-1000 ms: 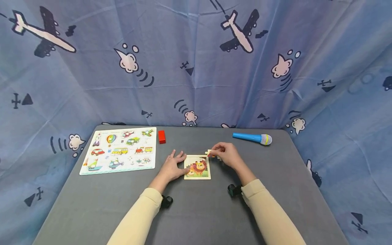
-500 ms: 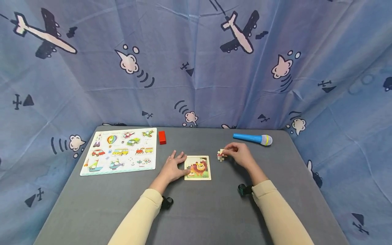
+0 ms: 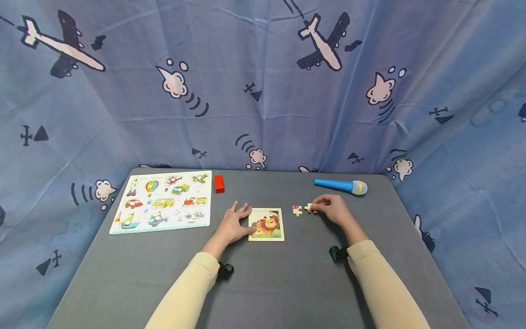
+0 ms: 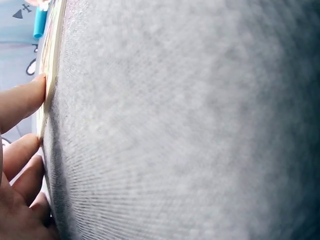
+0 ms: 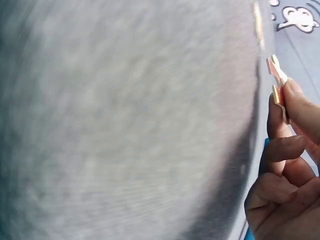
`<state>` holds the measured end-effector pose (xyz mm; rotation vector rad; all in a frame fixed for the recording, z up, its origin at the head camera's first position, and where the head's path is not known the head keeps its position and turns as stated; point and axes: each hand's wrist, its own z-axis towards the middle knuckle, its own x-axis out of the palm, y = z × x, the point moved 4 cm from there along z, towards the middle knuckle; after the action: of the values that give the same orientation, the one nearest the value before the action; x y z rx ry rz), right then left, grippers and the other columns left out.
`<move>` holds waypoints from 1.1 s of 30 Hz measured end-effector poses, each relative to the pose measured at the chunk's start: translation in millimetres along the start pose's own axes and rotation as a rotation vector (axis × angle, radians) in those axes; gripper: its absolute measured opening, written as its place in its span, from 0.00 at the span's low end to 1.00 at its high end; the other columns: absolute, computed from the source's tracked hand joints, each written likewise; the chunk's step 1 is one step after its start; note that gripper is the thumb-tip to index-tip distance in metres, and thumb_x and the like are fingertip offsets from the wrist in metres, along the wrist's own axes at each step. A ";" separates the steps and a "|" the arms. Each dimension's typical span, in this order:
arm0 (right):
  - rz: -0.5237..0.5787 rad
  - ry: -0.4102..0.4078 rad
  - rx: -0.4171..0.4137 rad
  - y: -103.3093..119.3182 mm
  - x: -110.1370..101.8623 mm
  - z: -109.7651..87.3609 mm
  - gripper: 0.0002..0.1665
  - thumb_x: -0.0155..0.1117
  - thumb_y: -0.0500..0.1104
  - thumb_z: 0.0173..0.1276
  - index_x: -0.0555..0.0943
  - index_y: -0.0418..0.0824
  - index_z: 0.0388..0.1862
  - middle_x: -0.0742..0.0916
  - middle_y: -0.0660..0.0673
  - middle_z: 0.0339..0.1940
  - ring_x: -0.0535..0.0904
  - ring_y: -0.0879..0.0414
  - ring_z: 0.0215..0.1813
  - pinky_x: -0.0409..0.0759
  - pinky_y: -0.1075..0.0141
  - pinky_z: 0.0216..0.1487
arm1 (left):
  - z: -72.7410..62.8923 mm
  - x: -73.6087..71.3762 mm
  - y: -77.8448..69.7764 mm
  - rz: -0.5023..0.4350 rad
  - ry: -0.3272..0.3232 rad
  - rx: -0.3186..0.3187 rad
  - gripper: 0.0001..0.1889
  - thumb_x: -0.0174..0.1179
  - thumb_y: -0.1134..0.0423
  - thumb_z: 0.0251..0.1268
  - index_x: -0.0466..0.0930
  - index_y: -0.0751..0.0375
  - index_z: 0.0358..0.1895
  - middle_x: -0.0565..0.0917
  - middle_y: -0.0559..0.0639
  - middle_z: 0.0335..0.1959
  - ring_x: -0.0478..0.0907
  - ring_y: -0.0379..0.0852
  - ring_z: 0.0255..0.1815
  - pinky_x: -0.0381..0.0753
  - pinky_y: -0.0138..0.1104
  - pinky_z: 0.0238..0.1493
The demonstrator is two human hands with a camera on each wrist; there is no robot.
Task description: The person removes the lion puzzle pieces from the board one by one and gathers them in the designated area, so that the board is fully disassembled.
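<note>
Lion puzzle (image 3: 271, 225) just below centre frame, flat, lion picture up. Change over the last second: right hand (image 3: 332, 209) was at its upper right corner with a piece, now out to the right, thumb and finger pinching a held piece (image 3: 311, 208). Between that and the puzzle, a loose piece (image 3: 297, 210) lies uncovered; half a second ago the hand's piece overlapped it. So, by my read, the work is now off the puzzle, two pieces set apart from each other. Right wrist view shows the held piece tilted, nearly edge-on; can't tell if it touches the table.

Left hand (image 3: 231, 227) hasn't moved: fingers spread wide, touching the puzzle's left side, thumb over the picture.

Farther out: vehicle board (image 3: 158, 192) at left, red block (image 3: 219, 184) just right of its upper corner, blue microphone (image 3: 337, 185) upper right of the hands, head pointing right. Table (image 3: 263, 283) is plain grey, dark toward the edges in both wrist views. Behind, creased blue curtain (image 3: 287, 128) with plane and cloud prints fills the upper frame and both sides.
</note>
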<state>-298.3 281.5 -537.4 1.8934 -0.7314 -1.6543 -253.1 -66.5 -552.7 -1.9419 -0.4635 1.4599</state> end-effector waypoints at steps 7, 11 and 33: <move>-0.069 -0.008 -0.018 -4.4 4.2 3.2 0.13 0.72 0.48 0.67 0.88 0.39 0.41 0.89 0.43 0.36 0.80 0.53 0.38 0.76 0.62 0.42 | 0.0 -0.1 0.6 -0.001 -0.005 -0.005 0.40 0.71 0.47 0.61 0.68 0.51 0.75 0.62 0.46 0.80 0.42 0.55 0.85 0.50 0.57 0.80; -0.078 -0.013 -0.018 -5.4 4.8 5.1 0.13 0.72 0.47 0.67 0.88 0.39 0.43 0.88 0.44 0.37 0.79 0.52 0.40 0.76 0.61 0.44 | -0.4 -0.6 -1.0 -0.007 -0.005 -0.008 0.39 0.71 0.48 0.61 0.68 0.51 0.75 0.62 0.47 0.80 0.42 0.55 0.85 0.49 0.57 0.80; 0.090 -0.034 -0.102 66.9 23.8 -16.4 0.18 0.69 0.51 0.70 0.86 0.41 0.51 0.89 0.42 0.45 0.83 0.47 0.36 0.81 0.62 0.35 | -2.8 -1.1 -5.1 0.057 0.001 0.017 0.35 0.65 0.48 0.67 0.68 0.52 0.75 0.63 0.48 0.79 0.43 0.56 0.84 0.48 0.56 0.81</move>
<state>-283.5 217.4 -506.2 1.7409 -0.7203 -1.6396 -250.2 -64.3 -547.9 -1.9569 -0.3970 1.4943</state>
